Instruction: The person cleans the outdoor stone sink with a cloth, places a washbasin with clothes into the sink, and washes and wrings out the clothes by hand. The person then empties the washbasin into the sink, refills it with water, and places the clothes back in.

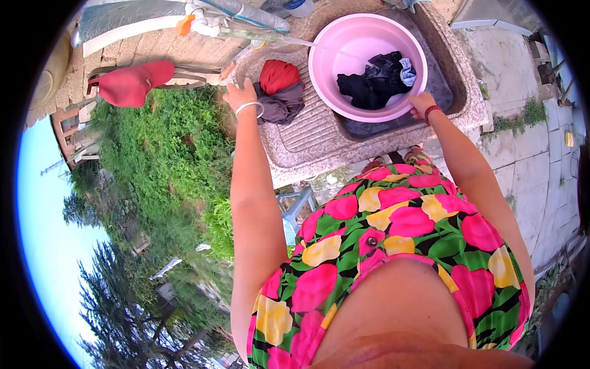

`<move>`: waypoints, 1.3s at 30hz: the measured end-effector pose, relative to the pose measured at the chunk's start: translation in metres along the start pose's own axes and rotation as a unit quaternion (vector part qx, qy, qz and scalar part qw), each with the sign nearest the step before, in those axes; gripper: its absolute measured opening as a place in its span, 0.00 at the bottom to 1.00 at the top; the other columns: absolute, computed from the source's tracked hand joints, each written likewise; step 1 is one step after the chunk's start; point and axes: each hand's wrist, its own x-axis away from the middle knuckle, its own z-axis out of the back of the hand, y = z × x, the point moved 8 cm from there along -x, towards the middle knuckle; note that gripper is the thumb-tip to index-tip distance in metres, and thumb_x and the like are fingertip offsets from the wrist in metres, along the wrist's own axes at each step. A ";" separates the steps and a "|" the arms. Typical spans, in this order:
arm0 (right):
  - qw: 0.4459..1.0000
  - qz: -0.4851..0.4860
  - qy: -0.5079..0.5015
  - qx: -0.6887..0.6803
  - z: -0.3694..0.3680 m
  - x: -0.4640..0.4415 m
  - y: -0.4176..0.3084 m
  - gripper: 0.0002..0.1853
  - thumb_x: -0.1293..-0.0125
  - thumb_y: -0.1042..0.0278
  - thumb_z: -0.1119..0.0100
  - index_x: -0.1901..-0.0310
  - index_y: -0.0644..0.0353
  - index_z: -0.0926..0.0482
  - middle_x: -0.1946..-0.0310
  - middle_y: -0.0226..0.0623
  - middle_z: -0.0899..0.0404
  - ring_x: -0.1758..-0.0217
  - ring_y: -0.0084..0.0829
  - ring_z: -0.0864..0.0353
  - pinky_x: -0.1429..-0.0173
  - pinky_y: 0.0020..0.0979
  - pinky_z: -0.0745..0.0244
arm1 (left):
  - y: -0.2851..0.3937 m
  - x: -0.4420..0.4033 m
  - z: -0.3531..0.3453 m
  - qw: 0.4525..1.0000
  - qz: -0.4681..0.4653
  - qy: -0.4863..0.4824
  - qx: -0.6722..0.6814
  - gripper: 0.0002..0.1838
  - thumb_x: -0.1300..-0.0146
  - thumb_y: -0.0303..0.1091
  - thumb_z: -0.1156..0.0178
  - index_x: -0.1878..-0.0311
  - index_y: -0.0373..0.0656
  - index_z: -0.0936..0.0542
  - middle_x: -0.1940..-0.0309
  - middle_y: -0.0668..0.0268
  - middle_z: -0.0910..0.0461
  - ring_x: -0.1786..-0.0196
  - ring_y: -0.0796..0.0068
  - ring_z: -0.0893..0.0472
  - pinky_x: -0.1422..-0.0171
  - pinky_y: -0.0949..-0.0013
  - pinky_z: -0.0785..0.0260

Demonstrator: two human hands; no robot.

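A pink plastic basin (324,80) sits in the stone sink (470,92), with dark wet clothes (375,83) and a light blue cloth (407,72) inside it. A thin stream of water runs into it from the left. My right hand (421,106), with a red bead bracelet at the wrist, grips the basin's near right rim. My left hand (239,97), wearing a pale bangle, rests at the left edge of the washboard with fingers apart. Just right of it lie a bunched red cloth (278,76) and a grey-purple cloth (281,104), apart from its fingers.
The ribbed washboard (313,126) slopes beside the basin. Behind it are a tap with an orange handle (184,25) and a hose (252,15). A red cap (132,83) hangs at the left by green plants (166,147). A blue-grey stool (297,212) stands under the sink.
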 end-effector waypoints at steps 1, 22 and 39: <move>1.000 -0.003 0.002 0.002 0.001 0.001 0.000 0.18 0.41 0.60 0.40 0.59 0.69 0.22 0.74 0.40 0.20 0.79 0.29 0.20 0.79 0.29 0.23 | -0.035 0.006 -0.032 0.999 0.034 0.003 -0.037 0.40 0.48 0.53 0.35 0.40 0.32 0.33 0.46 0.37 0.34 0.46 0.39 0.27 0.41 0.54 0.31; 1.000 -0.009 0.029 0.007 0.005 0.007 -0.004 0.17 0.41 0.61 0.40 0.59 0.70 0.22 0.73 0.41 0.20 0.77 0.30 0.19 0.79 0.29 0.22 | -0.060 0.045 0.037 0.704 0.092 -0.090 0.698 0.28 0.61 0.19 0.56 0.50 0.26 0.27 0.55 0.46 0.23 0.52 0.48 0.21 0.44 0.47 0.26; 1.000 0.015 0.017 0.006 0.003 0.006 -0.008 0.18 0.42 0.62 0.40 0.60 0.71 0.22 0.74 0.42 0.20 0.78 0.30 0.20 0.79 0.28 0.23 | 0.162 0.121 -0.018 0.709 0.034 -0.388 0.588 0.19 0.47 0.20 0.44 0.49 0.30 0.28 0.60 0.58 0.21 0.59 0.69 0.20 0.53 0.69 0.25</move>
